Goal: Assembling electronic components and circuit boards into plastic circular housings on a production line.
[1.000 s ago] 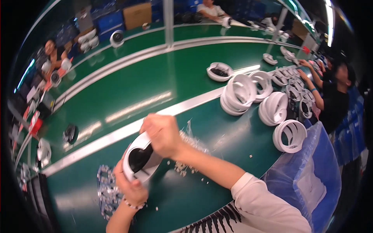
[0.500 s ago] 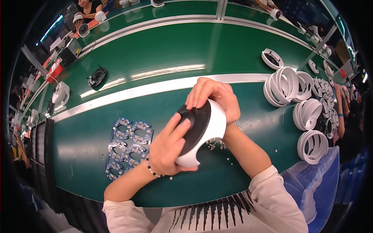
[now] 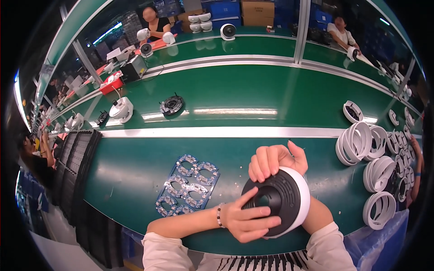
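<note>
Two hands [image 3: 247, 221] [image 3: 278, 160] gripping one round black-and-white housing [image 3: 288, 193], one blue circuit-board panel [image 3: 186, 186] nearby

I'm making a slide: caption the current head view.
Two hands hold a black and white housing at a green bench near circuit boards.

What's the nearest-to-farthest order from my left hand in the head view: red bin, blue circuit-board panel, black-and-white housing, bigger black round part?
From the left hand:
1. Black-and-white housing: in contact with the hand.
2. Blue circuit-board panel: left and slightly ahead.
3. Bigger black round part: ahead and left, beyond the pale strip.
4. Red bin: farthest, far ahead and left.
</note>
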### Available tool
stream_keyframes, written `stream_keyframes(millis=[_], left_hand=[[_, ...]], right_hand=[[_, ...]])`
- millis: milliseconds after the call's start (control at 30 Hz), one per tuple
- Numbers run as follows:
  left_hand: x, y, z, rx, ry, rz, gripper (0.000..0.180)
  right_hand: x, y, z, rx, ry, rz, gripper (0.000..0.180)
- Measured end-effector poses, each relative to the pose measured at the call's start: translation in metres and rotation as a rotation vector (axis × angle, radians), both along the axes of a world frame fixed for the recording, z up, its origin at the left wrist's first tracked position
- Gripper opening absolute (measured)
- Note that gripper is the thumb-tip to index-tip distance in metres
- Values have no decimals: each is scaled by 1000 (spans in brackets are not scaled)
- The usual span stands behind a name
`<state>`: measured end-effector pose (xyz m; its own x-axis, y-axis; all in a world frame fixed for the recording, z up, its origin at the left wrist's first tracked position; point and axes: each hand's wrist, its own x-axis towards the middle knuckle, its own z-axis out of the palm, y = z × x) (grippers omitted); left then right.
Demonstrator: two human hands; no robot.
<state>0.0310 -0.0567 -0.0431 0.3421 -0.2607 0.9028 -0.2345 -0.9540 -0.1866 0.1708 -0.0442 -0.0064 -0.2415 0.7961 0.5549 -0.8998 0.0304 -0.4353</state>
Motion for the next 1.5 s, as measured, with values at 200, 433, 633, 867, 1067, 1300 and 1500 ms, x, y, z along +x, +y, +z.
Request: stream_keyframes(millis=[200,433,633,867,1067,1300,1500], left_hand=[[1,-6,11,18,-88,-19,13],[0,55,74,-1841,-155,-439,40],[6,113,44,-2264,-11,-725,41],[42,141,29,-2406,93,-556,34],[94,176,19,-2343,118,-375,36],[112,254,-38,-2125,101,81,42],[125,285,-53,-1917,120,454,39]], right_hand=[[-6,1,13,12,-24,22,51],[10,12,17,-632,-177,-324,53],[47,-14,7,-809,-161,-610,57],[115,-61,6,-657,3,-735,52],[189,-98,10,-369,-831,-1464,23],[200,-103,-25,-349,-1099,-1709,14],[198,-103,-28,-346,-1379,-1830,14]])
